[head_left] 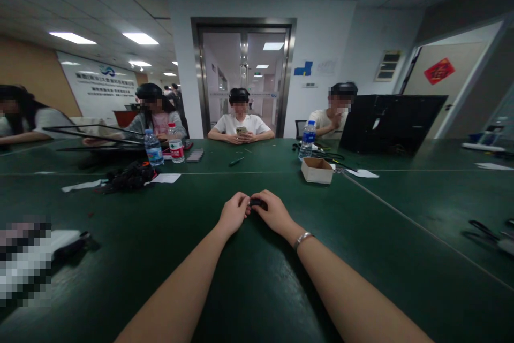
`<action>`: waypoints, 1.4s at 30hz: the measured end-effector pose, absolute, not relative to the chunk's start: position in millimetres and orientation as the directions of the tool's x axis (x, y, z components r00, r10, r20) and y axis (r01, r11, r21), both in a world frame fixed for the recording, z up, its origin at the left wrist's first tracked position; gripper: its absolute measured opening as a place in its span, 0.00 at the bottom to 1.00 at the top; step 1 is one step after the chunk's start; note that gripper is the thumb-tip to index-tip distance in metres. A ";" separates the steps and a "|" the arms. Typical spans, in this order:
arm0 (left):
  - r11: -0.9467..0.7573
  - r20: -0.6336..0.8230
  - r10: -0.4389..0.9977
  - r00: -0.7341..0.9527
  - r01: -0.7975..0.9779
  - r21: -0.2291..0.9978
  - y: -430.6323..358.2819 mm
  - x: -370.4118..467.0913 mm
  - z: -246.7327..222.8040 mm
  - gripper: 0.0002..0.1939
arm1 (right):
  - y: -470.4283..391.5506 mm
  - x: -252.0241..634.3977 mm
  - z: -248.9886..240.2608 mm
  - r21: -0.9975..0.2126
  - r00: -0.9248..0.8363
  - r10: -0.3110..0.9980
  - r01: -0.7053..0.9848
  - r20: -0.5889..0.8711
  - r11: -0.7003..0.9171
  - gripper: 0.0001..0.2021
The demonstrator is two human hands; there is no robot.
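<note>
Both my hands meet over the green table, near the middle of the head view. My right hand is closed on a small black object, with the fingers curled over its top. Close against the object's left end, my left hand has its thumb and fingers pressed together. What lies between those left fingertips is too small to make out. A silver band circles my right wrist.
An open white box stands beyond my right hand, beside a water bottle. Two bottles, black cables and paper lie to the left. A screwdriver is ahead. People sit across; a black monitor stands right.
</note>
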State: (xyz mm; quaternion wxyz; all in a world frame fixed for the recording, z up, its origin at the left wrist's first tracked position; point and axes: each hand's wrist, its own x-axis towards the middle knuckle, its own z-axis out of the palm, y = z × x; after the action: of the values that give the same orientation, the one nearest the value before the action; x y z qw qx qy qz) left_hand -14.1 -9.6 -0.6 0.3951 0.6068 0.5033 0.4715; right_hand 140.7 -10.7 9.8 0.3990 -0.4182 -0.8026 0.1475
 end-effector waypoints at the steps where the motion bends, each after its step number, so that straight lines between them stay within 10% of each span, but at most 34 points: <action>1: -0.192 0.183 0.981 0.058 0.241 0.951 -10.0 -14.4 -0.7 0.09 | -10.8 140.5 10.0 -0.572 -0.333 0.789 0.551 0.516 0.607 0.11; 42: -0.265 0.262 0.963 0.061 0.051 0.963 -14.8 -21.1 7.9 0.07 | -6.5 144.2 11.2 -0.906 -0.214 0.933 0.254 0.289 0.339 0.16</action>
State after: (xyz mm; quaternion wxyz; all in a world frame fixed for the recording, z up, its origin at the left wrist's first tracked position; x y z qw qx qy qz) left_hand -21.1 -14.8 7.9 0.4273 0.5898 0.4299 0.5336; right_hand 144.2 -6.5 11.2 0.4515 -0.4351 -0.6823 0.3758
